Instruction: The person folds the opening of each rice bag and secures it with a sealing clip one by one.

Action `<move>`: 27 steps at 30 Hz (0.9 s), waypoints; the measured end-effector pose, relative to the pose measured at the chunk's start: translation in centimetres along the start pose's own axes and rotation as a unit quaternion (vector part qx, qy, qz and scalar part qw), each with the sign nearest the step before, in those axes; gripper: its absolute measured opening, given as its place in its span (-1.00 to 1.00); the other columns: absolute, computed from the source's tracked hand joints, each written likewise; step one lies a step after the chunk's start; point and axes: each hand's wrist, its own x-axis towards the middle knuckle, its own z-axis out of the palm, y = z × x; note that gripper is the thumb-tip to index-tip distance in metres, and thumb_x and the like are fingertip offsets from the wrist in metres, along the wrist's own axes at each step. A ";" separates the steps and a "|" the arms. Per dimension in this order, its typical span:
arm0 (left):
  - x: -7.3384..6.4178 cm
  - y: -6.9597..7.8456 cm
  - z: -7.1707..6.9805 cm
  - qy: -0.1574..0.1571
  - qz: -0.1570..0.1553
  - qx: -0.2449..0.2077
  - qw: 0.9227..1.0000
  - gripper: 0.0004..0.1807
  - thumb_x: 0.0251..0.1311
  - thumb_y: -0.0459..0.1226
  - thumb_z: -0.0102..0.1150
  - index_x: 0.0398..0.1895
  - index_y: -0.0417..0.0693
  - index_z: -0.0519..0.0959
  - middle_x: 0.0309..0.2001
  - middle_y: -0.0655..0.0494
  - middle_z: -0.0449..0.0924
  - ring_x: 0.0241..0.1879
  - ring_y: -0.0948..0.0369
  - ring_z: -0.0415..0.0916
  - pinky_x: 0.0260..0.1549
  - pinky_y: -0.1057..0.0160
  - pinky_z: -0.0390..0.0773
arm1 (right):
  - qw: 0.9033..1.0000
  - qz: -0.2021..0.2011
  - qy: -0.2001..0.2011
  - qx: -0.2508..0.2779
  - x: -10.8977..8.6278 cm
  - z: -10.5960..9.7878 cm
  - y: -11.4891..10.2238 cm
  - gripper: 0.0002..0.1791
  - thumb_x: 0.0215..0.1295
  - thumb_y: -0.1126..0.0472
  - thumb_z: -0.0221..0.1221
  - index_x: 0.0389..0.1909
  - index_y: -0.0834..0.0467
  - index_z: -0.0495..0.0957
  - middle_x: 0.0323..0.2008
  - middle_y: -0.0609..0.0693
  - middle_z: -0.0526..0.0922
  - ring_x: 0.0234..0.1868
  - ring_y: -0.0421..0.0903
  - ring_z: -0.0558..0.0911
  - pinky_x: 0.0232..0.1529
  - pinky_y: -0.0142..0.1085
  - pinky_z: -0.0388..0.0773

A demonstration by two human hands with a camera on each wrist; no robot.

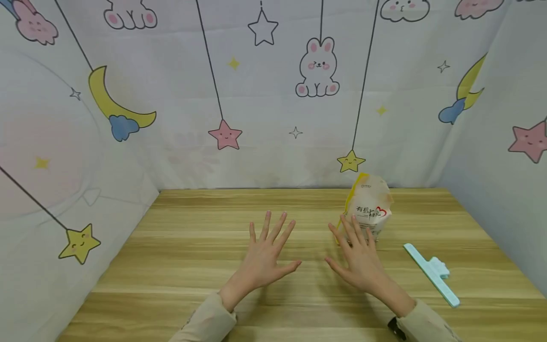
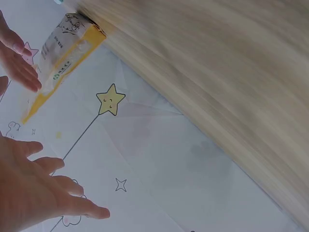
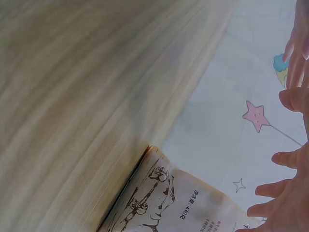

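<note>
Left hand / right hand: fingers spread apart | bag behind right hand (partly hidden) | blue clip rightward

A star-printed white cloth hangs behind a wooden table.

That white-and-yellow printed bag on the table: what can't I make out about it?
Head view: lower front of the white-and-yellow printed bag, partly hidden by the right grip, a bare hand.
Head view: its finest print, too small.
Right wrist view: much of its front, cut off by the bottom edge.
All views: its contents, hidden inside.
</note>
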 end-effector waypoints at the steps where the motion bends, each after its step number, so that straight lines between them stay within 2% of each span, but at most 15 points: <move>1: 0.0 0.0 0.0 0.002 0.001 0.003 1.000 -0.04 -0.02 0.31 -0.06 0.40 0.23 -0.19 0.43 0.16 -0.29 0.39 -0.04 -0.41 0.10 -0.39 -0.06 | 1.000 -0.004 0.010 0.004 0.0 0.0 0.0 -0.23 0.05 -0.22 0.12 0.27 0.02 0.20 0.34 0.16 0.07 0.32 0.24 0.06 0.11 0.26 0.06; 7: 0.2 0.0 0.1 0.024 0.008 -0.011 1.000 -0.07 0.00 0.26 -0.02 0.39 0.16 -0.09 0.42 0.15 -0.23 0.39 -0.04 -0.33 0.10 -0.38 -0.06 | 0.998 -0.016 0.060 0.025 0.2 0.3 0.3 -0.24 0.18 -0.37 -0.22 0.22 0.08 0.26 0.32 0.14 0.13 0.30 0.21 0.12 0.08 0.23 0.09; 9: 0.2 0.0 0.1 0.029 0.009 -0.019 0.999 -0.08 0.00 0.25 -0.01 0.39 0.14 -0.08 0.42 0.14 -0.22 0.40 -0.04 -0.33 0.11 -0.38 -0.08 | 0.998 -0.016 0.063 0.026 0.2 0.3 0.3 -0.23 0.19 -0.37 -0.25 0.22 0.10 0.27 0.30 0.16 0.15 0.29 0.22 0.13 0.08 0.23 0.10; 17: 0.3 0.1 0.0 0.037 0.009 -0.018 0.999 -0.07 0.02 0.23 -0.01 0.40 0.15 -0.14 0.42 0.14 -0.18 0.40 -0.01 -0.31 0.12 -0.36 -0.05 | 0.998 -0.019 0.063 0.025 0.4 0.1 0.6 -0.29 0.20 -0.28 -0.12 0.20 0.15 0.28 0.25 0.23 0.22 0.25 0.25 0.18 0.08 0.20 0.13; 22: 0.4 0.1 0.1 0.065 0.019 -0.033 0.997 -0.12 0.01 0.16 0.06 0.37 0.04 0.02 0.40 0.10 -0.08 0.39 -0.03 -0.23 0.11 -0.36 -0.03 | 0.997 -0.015 0.066 0.030 0.6 -0.1 0.7 -0.32 0.17 -0.19 -0.01 0.20 0.17 0.29 0.24 0.23 0.24 0.24 0.25 0.20 0.09 0.17 0.12; 25: 0.4 0.1 0.1 0.075 0.022 -0.038 0.996 -0.13 0.01 0.13 0.09 0.36 0.02 0.04 0.39 0.07 -0.05 0.38 -0.05 -0.20 0.11 -0.36 -0.02 | 0.997 -0.009 0.066 0.031 0.6 -0.2 0.8 -0.31 0.06 -0.09 0.14 0.19 0.17 0.29 0.23 0.24 0.25 0.24 0.24 0.20 0.09 0.16 0.12; 27: 0.4 0.1 0.1 0.077 0.022 -0.039 0.996 -0.13 0.01 0.12 0.09 0.37 0.03 0.02 0.39 0.07 -0.05 0.38 -0.06 -0.19 0.11 -0.36 -0.02 | 0.997 -0.006 0.066 0.033 0.6 -0.3 0.8 -0.30 0.03 -0.06 0.16 0.19 0.17 0.29 0.24 0.24 0.25 0.25 0.23 0.19 0.08 0.16 0.12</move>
